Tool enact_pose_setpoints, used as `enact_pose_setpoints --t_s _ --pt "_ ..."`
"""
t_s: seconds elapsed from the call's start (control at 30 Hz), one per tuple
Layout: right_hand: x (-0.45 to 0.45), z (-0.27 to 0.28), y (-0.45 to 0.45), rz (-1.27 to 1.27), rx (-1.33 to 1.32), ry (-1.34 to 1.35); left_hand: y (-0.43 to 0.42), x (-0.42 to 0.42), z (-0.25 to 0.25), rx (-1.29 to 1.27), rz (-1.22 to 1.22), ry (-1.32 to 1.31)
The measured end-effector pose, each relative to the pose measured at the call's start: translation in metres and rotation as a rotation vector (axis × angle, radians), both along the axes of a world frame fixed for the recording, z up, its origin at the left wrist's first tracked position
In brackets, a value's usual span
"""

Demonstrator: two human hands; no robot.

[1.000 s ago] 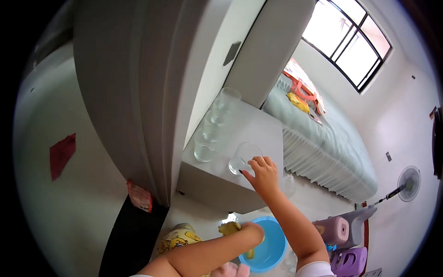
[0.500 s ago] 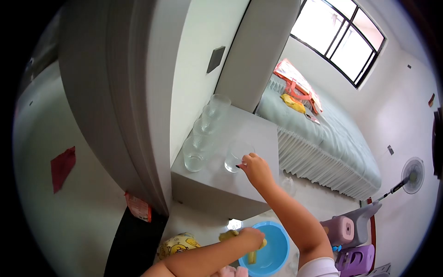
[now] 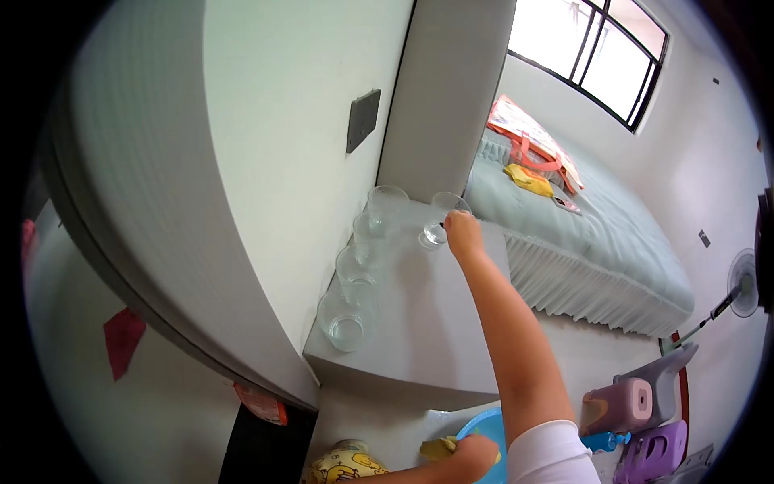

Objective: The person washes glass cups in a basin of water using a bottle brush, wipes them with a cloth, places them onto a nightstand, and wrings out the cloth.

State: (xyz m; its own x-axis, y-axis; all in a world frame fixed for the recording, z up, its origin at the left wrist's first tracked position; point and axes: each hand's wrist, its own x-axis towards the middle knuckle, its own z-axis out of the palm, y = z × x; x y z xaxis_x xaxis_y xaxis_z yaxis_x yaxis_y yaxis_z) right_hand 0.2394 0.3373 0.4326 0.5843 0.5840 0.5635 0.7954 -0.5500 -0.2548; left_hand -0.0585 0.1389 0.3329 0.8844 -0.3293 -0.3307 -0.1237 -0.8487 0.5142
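Note:
Reaching to the far part of the grey cabinet top (image 3: 427, 339), my right hand (image 3: 462, 231) grips a clear glass (image 3: 436, 233) by its side. Several clear glasses stand in a row along the wall; the nearest glass (image 3: 347, 327) is close to the cabinet's left front edge and the farthest glass (image 3: 389, 202) is near the back. My left hand (image 3: 477, 454) is low in the view, closed on a yellowish-green cloth (image 3: 440, 448), over a blue basin (image 3: 489, 421) that is partly hidden by my arms.
Behind the cabinet is a bed (image 3: 597, 242) with a bag (image 3: 536, 141) and a yellow packet (image 3: 528, 180) on it. Pink (image 3: 617, 406) and purple stools (image 3: 655, 452) stand at the lower right, near a fan (image 3: 742, 282). A curved door frame is at left.
My right hand has moved the glass toward the back of the cabinet top. The view has shifted closer to the row of glasses. My left hand keeps hold of the cloth.

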Motion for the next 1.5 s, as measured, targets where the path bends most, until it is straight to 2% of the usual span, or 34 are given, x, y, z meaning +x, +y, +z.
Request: enact_pose_setpoints --t_s 0.33,0.57,0.77,0.93,1.07,1.13,1.33,1.5 --pt "0.026 -0.008 0.049 0.042 0.014 0.094 0.021 0.010 0.004 0.005 0.028 0.011" --pt "0.050 -0.009 0.086 0.086 0.073 0.039 0.032 0.014 0.007 0.023 0.030 0.011" --pt "0.061 0.001 0.119 0.255 0.037 0.021 0.037 0.020 0.009 0.020 0.039 0.002" --pt "0.055 -0.005 0.135 0.235 -0.015 0.175 0.042 0.022 0.009 0.019 0.044 -0.010" --pt "0.048 -0.004 0.139 0.202 -0.067 0.173 0.045 0.023 0.009 0.021 0.045 -0.015" --pt "0.040 0.003 0.141 0.127 -0.194 0.236 0.046 0.022 0.008 0.022 0.049 -0.019" --pt "0.036 -0.002 0.147 0.106 -0.333 0.156 0.047 0.022 0.008 0.018 0.049 -0.027" --pt "0.021 0.005 0.141 0.048 -0.287 0.154 0.049 0.022 0.009 0.020 0.054 -0.031"
